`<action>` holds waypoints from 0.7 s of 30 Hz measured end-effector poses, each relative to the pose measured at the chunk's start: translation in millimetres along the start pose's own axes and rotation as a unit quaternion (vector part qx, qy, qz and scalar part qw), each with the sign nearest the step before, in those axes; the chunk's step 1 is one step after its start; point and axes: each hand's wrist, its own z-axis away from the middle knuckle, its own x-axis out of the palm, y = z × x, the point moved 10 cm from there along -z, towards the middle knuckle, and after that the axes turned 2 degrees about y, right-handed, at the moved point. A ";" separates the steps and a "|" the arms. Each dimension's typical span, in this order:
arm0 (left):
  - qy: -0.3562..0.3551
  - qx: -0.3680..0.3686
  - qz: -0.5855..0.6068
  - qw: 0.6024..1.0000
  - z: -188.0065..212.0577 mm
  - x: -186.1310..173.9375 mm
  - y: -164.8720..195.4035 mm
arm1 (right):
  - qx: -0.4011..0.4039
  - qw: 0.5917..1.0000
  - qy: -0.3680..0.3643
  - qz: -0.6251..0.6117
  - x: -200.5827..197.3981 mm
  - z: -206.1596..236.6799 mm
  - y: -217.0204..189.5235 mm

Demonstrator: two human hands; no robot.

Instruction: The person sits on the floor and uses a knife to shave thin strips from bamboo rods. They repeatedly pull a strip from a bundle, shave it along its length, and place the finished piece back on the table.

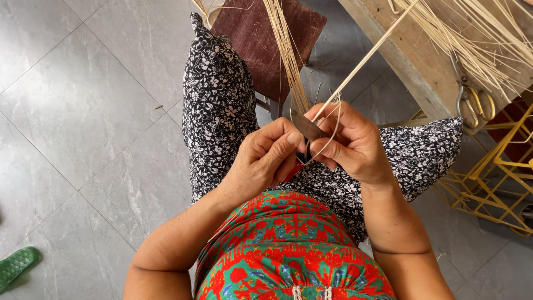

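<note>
Fingers of both hands, left and right, pinch a knife against a strip running up-right from it.

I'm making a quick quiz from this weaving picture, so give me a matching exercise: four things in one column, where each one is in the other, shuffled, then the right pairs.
1. knife blade
2. scissors
3. green sandal
4. brown stool

A. on the grey floor tiles, lower left
B. between left hand and right hand, against a cane strip
C. on the wooden bench, upper right
D. beyond the knees, under hanging cane strips

Pairs: 1-B, 2-C, 3-A, 4-D
</note>
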 end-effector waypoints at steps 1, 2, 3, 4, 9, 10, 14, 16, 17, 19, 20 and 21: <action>0.000 0.003 0.002 1.000 0.4 0.9 -0.7 | 0.003 1.000 0.006 0.007 -1.2 0.6 1.1; 0.000 0.007 0.003 1.000 0.9 1.8 -1.1 | 0.007 1.000 0.012 0.014 -2.2 1.1 2.2; 0.001 0.011 0.005 1.000 1.6 2.4 -1.1 | 0.010 1.000 0.017 0.021 -2.8 1.8 3.3; 0.001 0.006 0.013 1.000 2.5 3.3 -2.8 | 0.006 0.999 0.020 0.024 -2.8 2.6 2.8; 0.000 0.005 0.038 0.999 6.3 4.4 -5.7 | -0.009 0.998 0.027 0.047 -2.2 3.0 3.1; -0.002 0.004 0.039 0.999 7.1 4.7 -7.4 | -0.009 0.998 0.026 0.049 -3.1 2.5 3.6; -0.030 -0.034 0.058 0.997 14.7 17.0 -24.3 | -0.062 0.994 0.084 0.036 -29.0 -2.8 -8.8; -0.033 -0.053 0.058 0.996 18.6 20.0 -31.9 | -0.090 0.990 0.104 0.031 -44.2 -2.6 -19.0; -0.023 -0.055 0.049 0.997 19.2 16.8 -33.2 | -0.092 0.990 0.097 0.034 -48.2 -1.8 -23.3; -0.012 -0.054 0.021 0.998 21.5 12.8 -32.7 | -0.083 0.990 0.106 0.038 -53.3 4.0 -24.9; -0.009 -0.046 0.000 0.999 22.0 10.0 -29.5 | -0.075 0.990 0.117 0.039 -55.2 4.8 -22.7; -0.004 -0.034 -0.023 0.999 21.3 6.6 -25.2 | -0.070 0.989 0.124 0.038 -56.1 4.4 -20.5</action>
